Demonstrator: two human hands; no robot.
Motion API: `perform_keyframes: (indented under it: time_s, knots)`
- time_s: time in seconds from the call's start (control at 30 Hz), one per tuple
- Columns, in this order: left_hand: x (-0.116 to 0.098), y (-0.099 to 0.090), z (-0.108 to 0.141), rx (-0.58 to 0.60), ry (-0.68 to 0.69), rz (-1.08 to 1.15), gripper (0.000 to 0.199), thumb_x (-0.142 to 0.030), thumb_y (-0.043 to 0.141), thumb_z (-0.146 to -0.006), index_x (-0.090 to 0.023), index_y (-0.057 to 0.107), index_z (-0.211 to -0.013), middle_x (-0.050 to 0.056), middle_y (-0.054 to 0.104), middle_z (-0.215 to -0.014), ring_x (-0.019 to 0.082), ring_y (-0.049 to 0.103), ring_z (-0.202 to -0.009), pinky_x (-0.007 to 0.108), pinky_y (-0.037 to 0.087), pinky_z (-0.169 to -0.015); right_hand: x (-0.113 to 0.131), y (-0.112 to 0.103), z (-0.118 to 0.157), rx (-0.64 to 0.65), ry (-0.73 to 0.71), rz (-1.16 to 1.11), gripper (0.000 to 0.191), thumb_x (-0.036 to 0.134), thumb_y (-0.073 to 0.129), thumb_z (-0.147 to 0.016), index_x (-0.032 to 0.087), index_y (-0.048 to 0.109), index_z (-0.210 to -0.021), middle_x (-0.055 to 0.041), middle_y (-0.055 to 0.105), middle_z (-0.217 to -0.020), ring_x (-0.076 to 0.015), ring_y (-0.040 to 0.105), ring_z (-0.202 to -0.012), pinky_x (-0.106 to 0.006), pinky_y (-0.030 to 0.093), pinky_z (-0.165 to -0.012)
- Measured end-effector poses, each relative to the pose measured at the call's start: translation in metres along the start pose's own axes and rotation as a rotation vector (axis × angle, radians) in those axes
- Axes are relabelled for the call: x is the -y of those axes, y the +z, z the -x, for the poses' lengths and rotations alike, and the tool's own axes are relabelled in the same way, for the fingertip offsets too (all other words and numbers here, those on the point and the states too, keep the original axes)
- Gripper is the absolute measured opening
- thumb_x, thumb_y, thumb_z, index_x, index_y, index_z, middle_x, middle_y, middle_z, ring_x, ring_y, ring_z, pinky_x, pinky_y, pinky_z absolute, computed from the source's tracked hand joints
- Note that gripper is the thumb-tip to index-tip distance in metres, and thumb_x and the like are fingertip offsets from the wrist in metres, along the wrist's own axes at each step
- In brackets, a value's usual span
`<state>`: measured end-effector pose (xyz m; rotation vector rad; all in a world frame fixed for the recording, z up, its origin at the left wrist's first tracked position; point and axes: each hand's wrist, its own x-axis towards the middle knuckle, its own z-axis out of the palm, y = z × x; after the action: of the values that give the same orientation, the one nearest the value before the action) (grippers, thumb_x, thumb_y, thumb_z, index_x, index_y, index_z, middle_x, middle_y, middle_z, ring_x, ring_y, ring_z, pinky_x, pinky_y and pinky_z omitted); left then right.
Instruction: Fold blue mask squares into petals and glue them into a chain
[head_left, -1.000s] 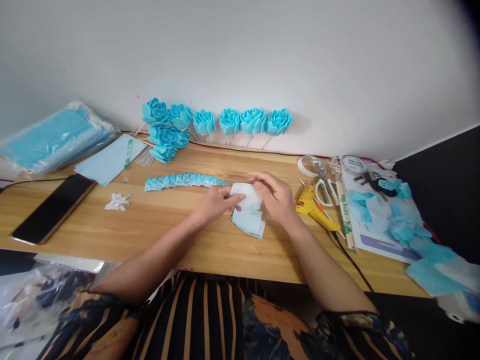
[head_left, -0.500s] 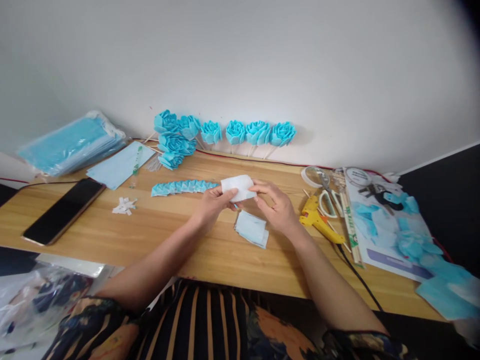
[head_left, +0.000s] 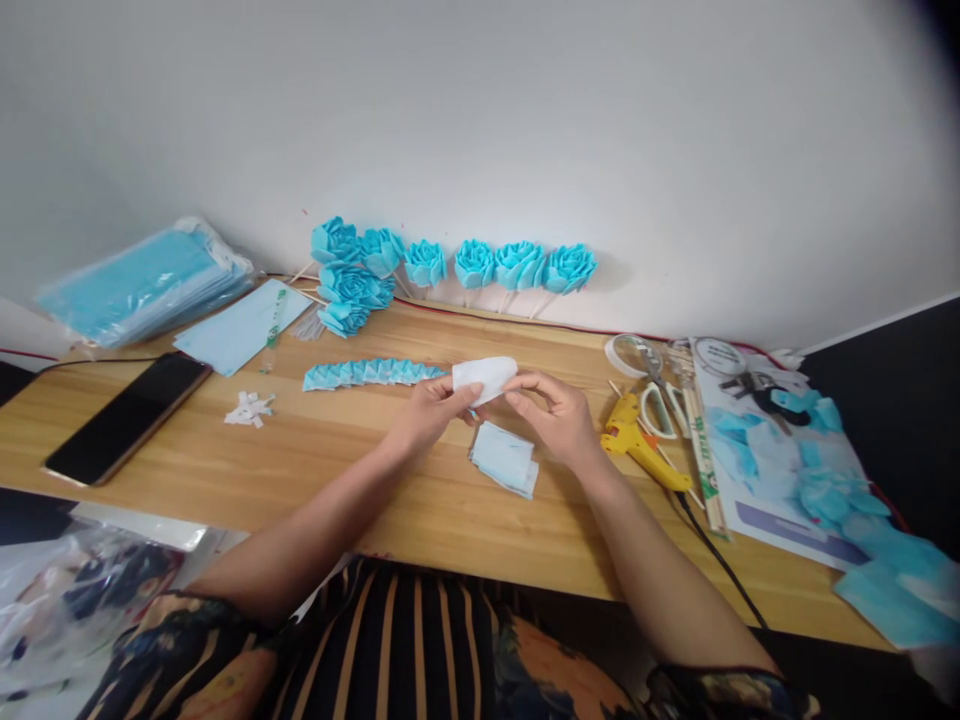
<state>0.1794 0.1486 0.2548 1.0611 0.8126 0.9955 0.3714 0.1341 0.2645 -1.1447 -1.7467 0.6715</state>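
A small white piece of fabric is held up between both hands above the table. My left hand pinches its left part, thumb on top. At its right edge, my right hand grips it with thumb and fingertips, where the fabric curls over. Just below lies a stack of pale blue fabric pieces. Behind my left hand runs a row of folded blue petals, its right end close to my fingers. Several blue fabric flowers on sticks lean against the wall.
A phone, white scraps, pale blue sheets and bagged face masks lie left. On the right are a yellow glue gun, scissors, clear tape, wrapped sticks and blue scraps on a printed sheet.
The fabric's right side has gone from flat with square corners to curled and rounded under my right fingers. Both hands have stayed nearly in place.
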Motion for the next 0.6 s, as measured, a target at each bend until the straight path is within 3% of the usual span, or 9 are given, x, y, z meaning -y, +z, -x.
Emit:
perform_keyframes:
  time_s: [0.17,0.3,0.43,0.6]
  knots:
    - [-0.0013,-0.0007,0.0009,0.041,0.033,-0.029,0.051,-0.059,0.071,-0.075,-0.011,0.071,-0.089,0.011,0.072,-0.086,0.017,0.066,-0.069,0.026,0.051,-0.059,0.0026,0.0013,-0.0002,-0.038,0.057,-0.004,0.009,0.028,0.064,-0.085,0.022,0.07,-0.085,-0.0015,0.076,-0.087,-0.0178,0.071,-0.083,-0.031,0.054,-0.081]
    - [-0.0016,0.0,0.0002,0.073,0.055,-0.092,0.048,-0.05,0.081,-0.067,-0.012,0.069,-0.092,0.006,0.07,-0.08,0.014,0.062,-0.068,0.023,0.05,-0.056,0.0058,0.0013,-0.0011,-0.056,0.076,-0.036,0.01,0.03,0.063,-0.085,0.021,0.068,-0.082,-0.0012,0.075,-0.084,-0.017,0.069,-0.08,-0.03,0.054,-0.079]
    - [0.0,0.0006,-0.0016,0.024,0.056,-0.122,0.04,-0.041,0.082,-0.066,-0.012,0.068,-0.091,0.002,0.066,-0.07,0.012,0.058,-0.061,0.023,0.048,-0.054,0.0076,0.001,-0.001,-0.053,0.084,-0.04,0.012,0.03,0.062,-0.086,0.021,0.067,-0.081,-0.0007,0.073,-0.082,-0.0162,0.068,-0.079,-0.028,0.053,-0.077]
    - [-0.0014,-0.0011,-0.0009,-0.039,0.062,-0.13,0.028,-0.04,0.074,-0.074,-0.013,0.068,-0.08,0.004,0.068,-0.071,0.012,0.059,-0.061,0.023,0.049,-0.054,0.0014,0.0023,0.0003,-0.017,0.103,-0.065,0.014,0.033,0.061,-0.088,0.021,0.067,-0.083,-0.0014,0.073,-0.085,-0.0166,0.068,-0.082,-0.03,0.053,-0.082]
